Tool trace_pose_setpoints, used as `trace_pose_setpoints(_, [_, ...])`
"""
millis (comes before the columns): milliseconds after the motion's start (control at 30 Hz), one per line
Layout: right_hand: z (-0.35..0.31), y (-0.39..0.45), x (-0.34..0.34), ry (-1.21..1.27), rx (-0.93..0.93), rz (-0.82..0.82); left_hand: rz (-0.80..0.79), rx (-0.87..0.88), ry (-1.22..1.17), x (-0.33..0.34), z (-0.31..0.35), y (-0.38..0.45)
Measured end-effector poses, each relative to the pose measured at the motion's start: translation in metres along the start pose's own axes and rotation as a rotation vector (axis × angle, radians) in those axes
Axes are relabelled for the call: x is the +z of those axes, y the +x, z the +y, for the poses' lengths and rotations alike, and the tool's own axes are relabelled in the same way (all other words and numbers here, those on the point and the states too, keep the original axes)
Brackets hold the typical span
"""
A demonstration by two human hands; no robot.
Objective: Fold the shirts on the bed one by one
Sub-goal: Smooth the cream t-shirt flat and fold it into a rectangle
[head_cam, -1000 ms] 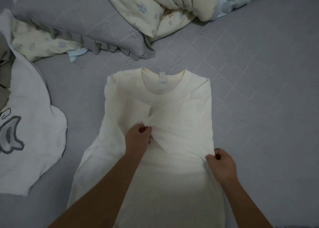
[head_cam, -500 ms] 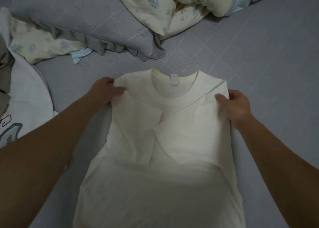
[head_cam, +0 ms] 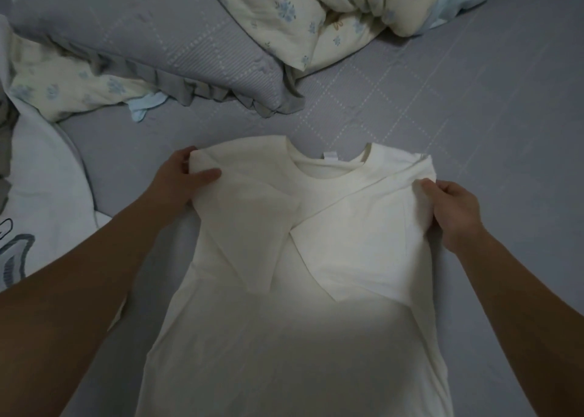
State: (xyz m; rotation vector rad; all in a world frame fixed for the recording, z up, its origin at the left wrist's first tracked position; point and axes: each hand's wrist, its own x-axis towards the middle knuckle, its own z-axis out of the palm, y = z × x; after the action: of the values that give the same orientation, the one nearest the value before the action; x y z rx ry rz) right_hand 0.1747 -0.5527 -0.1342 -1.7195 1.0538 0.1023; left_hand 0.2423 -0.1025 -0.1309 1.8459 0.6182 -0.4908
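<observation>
A white printed shirt lies cut off at the left edge. The left hand pinches the left shoulder of the cream shirt, thumb on top, fingers curled under. The shirt lies on the grey bed, sleeves crossed over its chest, hem out of frame. The right hand grips the right shoulder, fingertips hidden in cloth.

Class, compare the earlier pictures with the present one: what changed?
Both hands left the shirt's middle and moved up: the left hand now grips its left shoulder, the right hand its right shoulder. The sleeves stay folded across the chest; pillow unchanged.
</observation>
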Motion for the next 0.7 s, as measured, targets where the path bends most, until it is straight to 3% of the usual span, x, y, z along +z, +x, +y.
trace_pose_setpoints(133, [-0.017,0.006,0.003,0.054,0.015,-0.071,-0.075,-0.085,-0.183,-0.001,0.019,0.005])
trace_pose_setpoints(300, [-0.037,0.011,0.001,0.188,-0.198,-0.119,-0.063,-0.004,-0.352,0.0,0.044,0.005])
trace_pose_setpoints(333, [-0.036,0.012,0.0,0.192,-0.201,-0.109,-0.015,-0.02,-0.293,0.003,0.042,0.005])
trace_pose_setpoints(433, [-0.026,0.015,0.001,0.118,-0.076,-0.109,0.139,-0.054,0.256,0.011,0.026,0.01])
trace_pose_setpoints(467, [-0.022,0.017,0.001,0.086,-0.04,-0.123,0.169,-0.033,0.343,0.015,0.024,0.011])
trace_pose_setpoints(567, [-0.018,0.024,0.002,0.05,-0.014,-0.132,0.193,0.095,0.317,0.025,0.034,0.014])
trace_pose_setpoints(700, [-0.013,0.029,-0.001,-0.048,0.01,-0.18,0.104,0.111,0.479,0.027,0.041,0.023])
